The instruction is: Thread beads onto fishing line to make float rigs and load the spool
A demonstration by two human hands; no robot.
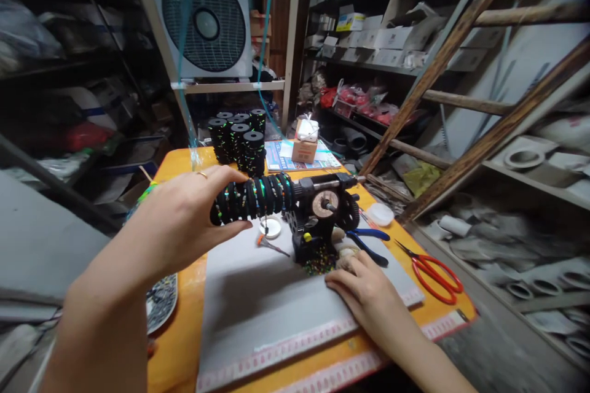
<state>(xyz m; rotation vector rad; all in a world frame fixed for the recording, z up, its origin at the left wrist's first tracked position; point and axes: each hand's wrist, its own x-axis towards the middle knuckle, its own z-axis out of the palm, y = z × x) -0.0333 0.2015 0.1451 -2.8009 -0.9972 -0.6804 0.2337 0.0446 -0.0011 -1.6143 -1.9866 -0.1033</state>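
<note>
My left hand (184,212) is wrapped round a black roll (251,199) wound with dark bands that carry small coloured beads. Its thumb lies below the roll and its fingers reach over the top. The roll's right end meets a small black geared machine (320,209), which stands on a grey-white board (258,319). At the machine's foot lies a heap of small multicoloured beads (319,263). My right hand (362,285) rests low beside these beads with bent fingers, against a whitish lump (348,256). What its fingertips hold is hidden.
Blue-handled pliers (369,239) and red-handled scissors (436,276) lie to the right. Several black beaded rolls (239,138) stand at the table's back, near a small carton (304,150). A plate of dark bits (162,301) sits left. Shelves, a fan (205,21) and a wooden ladder (442,61) surround the table.
</note>
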